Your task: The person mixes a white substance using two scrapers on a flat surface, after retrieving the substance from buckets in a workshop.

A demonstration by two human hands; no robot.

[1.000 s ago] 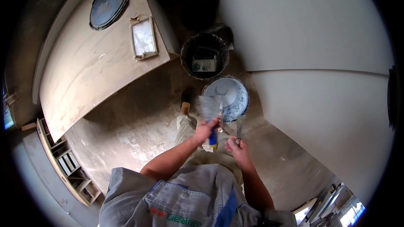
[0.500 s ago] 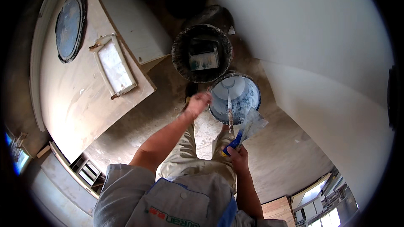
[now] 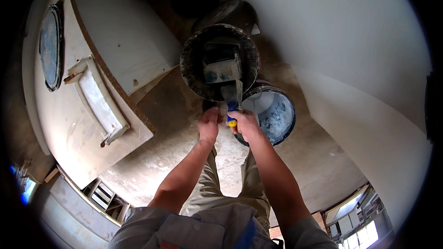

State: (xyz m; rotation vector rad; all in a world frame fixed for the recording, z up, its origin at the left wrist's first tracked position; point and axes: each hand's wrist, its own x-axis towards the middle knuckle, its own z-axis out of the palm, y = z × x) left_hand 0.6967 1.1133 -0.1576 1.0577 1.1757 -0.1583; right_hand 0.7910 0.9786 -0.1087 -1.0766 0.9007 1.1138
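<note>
My right hand is closed round the blue and yellow handle of a putty knife. Its blade points away from me, over the near rim of the dark, crusted bucket. Close by on the left is my left hand, in front of that bucket; its fingers are blurred and partly hidden. A grey-white tool with a broad, smeared plate lies inside the dark bucket. Beneath my right hand and to its right stands a second bucket, coated inside with whitish paste; my hand hides part of it.
To the left, a board-topped surface carries a shallow whitish tray and a round, dark-rimmed lid. A pale wall rises on the right. Another dark container stands behind the buckets.
My right hand has carried the putty knife up and left, from beside the paste bucket to the dark bucket's rim. My left hand has shifted slightly left and down. The view has shifted too.
</note>
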